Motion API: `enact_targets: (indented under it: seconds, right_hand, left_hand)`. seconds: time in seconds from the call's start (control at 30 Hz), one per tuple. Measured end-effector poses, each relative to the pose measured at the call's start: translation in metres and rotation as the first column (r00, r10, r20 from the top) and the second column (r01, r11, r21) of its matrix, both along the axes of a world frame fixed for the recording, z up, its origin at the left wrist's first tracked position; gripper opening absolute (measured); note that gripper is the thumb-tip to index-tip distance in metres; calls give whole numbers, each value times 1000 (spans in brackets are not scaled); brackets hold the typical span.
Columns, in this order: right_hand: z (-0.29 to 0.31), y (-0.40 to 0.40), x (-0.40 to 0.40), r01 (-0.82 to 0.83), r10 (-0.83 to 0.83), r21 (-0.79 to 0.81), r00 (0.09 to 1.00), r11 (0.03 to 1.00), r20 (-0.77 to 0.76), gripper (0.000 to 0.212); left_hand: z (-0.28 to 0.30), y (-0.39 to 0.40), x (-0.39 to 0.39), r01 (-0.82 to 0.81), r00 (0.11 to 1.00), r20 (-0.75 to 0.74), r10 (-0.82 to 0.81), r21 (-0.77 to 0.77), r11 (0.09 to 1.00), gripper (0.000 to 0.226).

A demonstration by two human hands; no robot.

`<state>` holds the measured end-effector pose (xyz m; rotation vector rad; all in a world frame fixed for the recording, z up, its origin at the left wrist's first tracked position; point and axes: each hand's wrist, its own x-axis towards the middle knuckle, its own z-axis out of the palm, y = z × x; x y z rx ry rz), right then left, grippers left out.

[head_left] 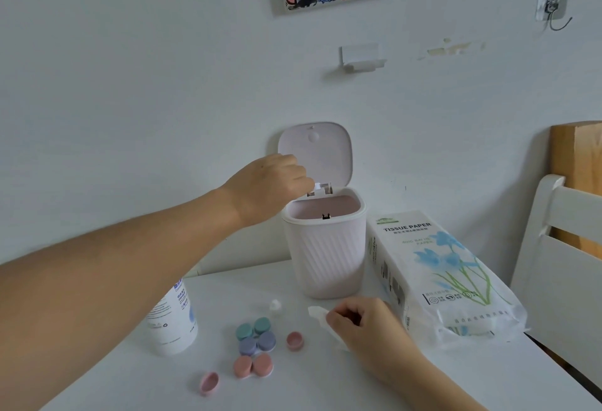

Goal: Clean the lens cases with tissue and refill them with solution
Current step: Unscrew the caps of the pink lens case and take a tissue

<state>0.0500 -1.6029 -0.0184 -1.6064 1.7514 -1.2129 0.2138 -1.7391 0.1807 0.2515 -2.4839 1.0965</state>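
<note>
Three lens cases lie on the white table [325, 388]: a green one [253, 328], a purple one [257, 343] and a pink one [252, 366]. Two loose pink caps [294, 340] [208, 382] lie beside them. My left hand [270, 187] reaches over the open pale pink bin [324, 247] with its fingers curled down; a small white thing shows at the fingertips. My right hand [365, 326] rests on the table and grips a crumpled white tissue [321, 314]. The white solution bottle [172, 319] stands at the left, half hidden by my left forearm. A small clear cap [275, 305] lies near the bin.
A tissue paper pack [436, 277] lies to the right of the bin. A white chair [560, 264] stands past the table's right edge, with a wooden board behind it. The bin's lid [317, 153] stands upright against the wall.
</note>
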Motion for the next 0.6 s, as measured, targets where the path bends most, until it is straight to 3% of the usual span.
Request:
enact_targets:
  seconds: [0.4,0.6]
  right_hand:
    - [7,5,2,-7,7,22,1000,1000,-14,47]
    - [9,6,2,-3,4,29,1000,1000,-17,46]
  left_hand:
    - [-3,1,2,-74,997,33,75,-47,996,30]
    - [-6,3,2,-104,994,-15,105,28,994,25]
